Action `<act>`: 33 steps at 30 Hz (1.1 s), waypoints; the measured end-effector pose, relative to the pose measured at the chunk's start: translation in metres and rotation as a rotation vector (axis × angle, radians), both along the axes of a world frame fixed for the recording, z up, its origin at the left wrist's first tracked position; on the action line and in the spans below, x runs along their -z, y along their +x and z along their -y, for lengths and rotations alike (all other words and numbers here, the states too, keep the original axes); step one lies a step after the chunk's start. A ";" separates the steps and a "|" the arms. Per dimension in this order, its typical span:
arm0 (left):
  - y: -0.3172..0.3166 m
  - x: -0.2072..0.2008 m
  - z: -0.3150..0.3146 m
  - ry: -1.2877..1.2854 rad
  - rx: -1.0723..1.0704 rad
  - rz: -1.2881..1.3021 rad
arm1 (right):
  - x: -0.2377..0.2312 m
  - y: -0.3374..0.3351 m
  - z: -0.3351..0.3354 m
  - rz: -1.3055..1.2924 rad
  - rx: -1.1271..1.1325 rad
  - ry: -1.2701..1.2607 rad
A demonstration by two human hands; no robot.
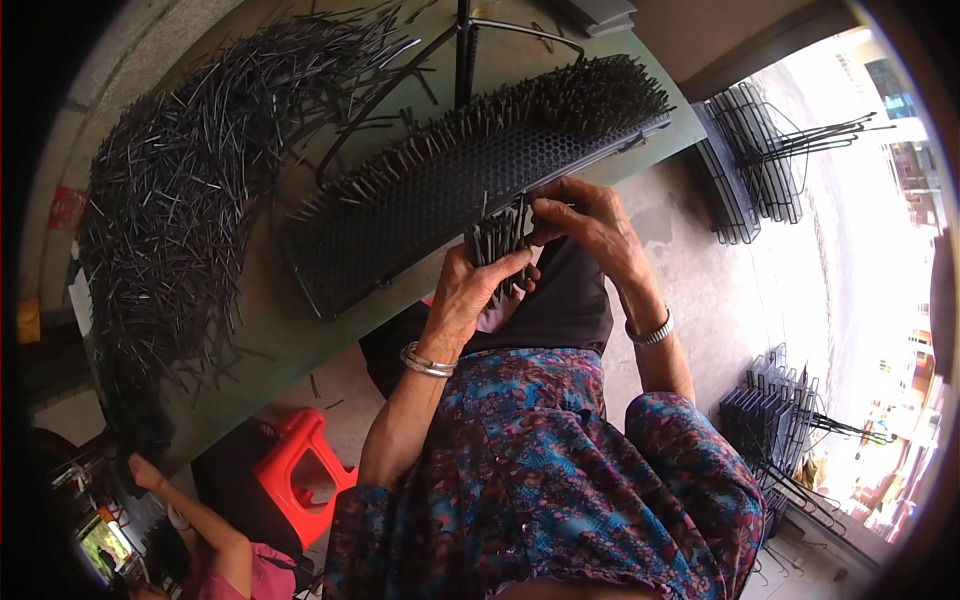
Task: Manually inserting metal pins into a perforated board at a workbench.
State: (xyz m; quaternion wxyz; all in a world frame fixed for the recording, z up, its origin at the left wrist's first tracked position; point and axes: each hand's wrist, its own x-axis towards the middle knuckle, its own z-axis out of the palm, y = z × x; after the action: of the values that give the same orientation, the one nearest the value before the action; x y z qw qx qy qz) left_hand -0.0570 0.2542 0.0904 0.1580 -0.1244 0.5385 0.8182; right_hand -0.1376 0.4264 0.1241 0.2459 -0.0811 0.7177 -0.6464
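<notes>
Sticks (490, 240) fill left fingers (504, 267); right fingers (560, 214) apparently pinch.

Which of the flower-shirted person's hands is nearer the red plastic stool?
Left. The left hand, holding a bundle of black sticks, is above and right of the red plastic stool in the picture; the right hand is higher and farther right.

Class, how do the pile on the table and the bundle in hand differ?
The pile is large and tangled; the bundle is small and roughly aligned. The pile lies on the table; the left hand holds the bundle. Both are dark, thin pieces.
</notes>
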 end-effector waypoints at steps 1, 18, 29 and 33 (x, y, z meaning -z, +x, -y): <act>0.000 0.001 -0.001 0.000 0.001 0.000 | 0.000 0.000 0.000 -0.002 -0.008 0.006; -0.004 0.021 -0.012 0.429 -0.157 0.213 | -0.007 -0.032 -0.025 -0.572 0.510 0.178; -0.004 0.018 -0.018 0.575 -0.246 0.329 | 0.022 -0.068 -0.029 -0.882 0.582 0.409; -0.004 0.028 -0.017 0.521 -0.244 0.284 | 0.019 -0.065 -0.027 -0.861 0.573 0.394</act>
State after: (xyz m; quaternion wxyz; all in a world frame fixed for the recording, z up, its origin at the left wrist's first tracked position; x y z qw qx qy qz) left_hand -0.0610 0.2708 0.0622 0.1588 -0.2564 0.2646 0.9160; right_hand -0.2026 0.4534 0.1049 -0.2449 -0.0920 0.8541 -0.4495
